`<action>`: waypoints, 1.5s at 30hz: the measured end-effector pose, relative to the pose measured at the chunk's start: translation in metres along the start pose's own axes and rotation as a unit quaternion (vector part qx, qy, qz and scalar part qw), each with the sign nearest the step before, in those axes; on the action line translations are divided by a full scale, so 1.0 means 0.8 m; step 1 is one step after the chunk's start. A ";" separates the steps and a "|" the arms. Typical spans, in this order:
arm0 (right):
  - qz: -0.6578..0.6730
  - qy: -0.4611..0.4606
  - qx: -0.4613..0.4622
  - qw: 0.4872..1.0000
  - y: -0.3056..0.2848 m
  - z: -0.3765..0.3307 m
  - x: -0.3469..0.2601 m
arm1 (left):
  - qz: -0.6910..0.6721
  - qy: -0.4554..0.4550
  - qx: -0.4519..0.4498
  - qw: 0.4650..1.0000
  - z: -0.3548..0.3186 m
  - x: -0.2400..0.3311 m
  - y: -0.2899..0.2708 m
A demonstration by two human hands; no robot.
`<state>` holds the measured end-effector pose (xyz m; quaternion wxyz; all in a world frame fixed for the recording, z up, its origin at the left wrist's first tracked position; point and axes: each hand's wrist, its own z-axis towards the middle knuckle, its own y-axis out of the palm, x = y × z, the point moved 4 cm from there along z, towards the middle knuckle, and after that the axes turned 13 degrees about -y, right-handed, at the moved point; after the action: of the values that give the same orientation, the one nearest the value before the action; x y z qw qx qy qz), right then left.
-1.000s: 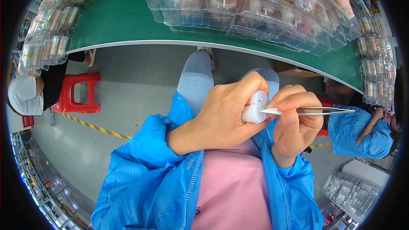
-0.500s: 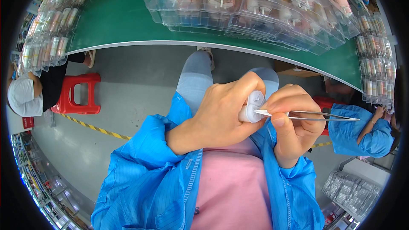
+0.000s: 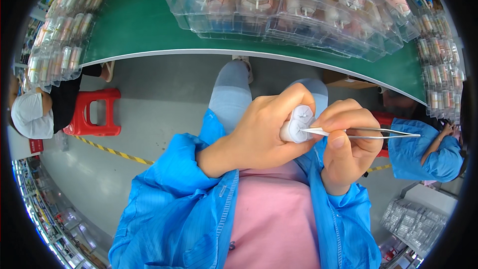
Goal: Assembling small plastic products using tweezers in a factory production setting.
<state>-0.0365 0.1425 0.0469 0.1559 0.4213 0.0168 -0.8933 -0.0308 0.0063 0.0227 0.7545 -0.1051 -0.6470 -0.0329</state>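
Note:
My left hand point(image 3: 264, 132) is closed around a small white part point(image 3: 296, 131) whose end shows two round lobes side by side. Its body is mostly hidden by my fingers. Between thumb and fingertips, my right hand point(image 3: 351, 137) pinches a pair of metal tweezers point(image 3: 393, 133). The pale pointed tips of the tweezers reach the lower lobe of the white part; whether they grip anything there is too small to tell. Both hands are held close together above my lap.
Beyond my knees runs a green table point(image 3: 129, 25) with a pale edge. Stacked clear plastic trays point(image 3: 294, 15) hold pink and white cylindrical pieces. A red stool point(image 3: 94, 112) and a seated person are at left; another person in a blue sleeve point(image 3: 423, 149) is at right.
The white part has tilted slightly in my left hand. My right hand and the tweezers have shifted a little to the right, with the tips still at the lower lobe.

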 end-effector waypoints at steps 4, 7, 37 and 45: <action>-0.018 0.005 -0.001 1.000 0.001 -0.001 -0.001 | -0.019 -0.006 -0.004 1.000 0.000 -0.002 0.000; -0.032 0.004 -0.006 0.999 0.003 -0.001 -0.001 | -0.022 -0.006 -0.005 1.000 0.000 -0.003 0.000; -0.050 -0.025 0.066 0.996 -0.007 0.004 -0.015 | -0.039 -0.006 -0.043 0.998 -0.002 -0.008 0.002; -0.031 -0.017 -0.011 0.999 -0.002 0.003 -0.001 | -0.058 -0.015 -0.028 0.998 -0.002 -0.009 0.006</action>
<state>-0.0379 0.1440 0.0490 0.1332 0.4038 0.0369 -0.9043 -0.0294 0.0098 0.0153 0.7382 -0.0889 -0.6623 -0.0926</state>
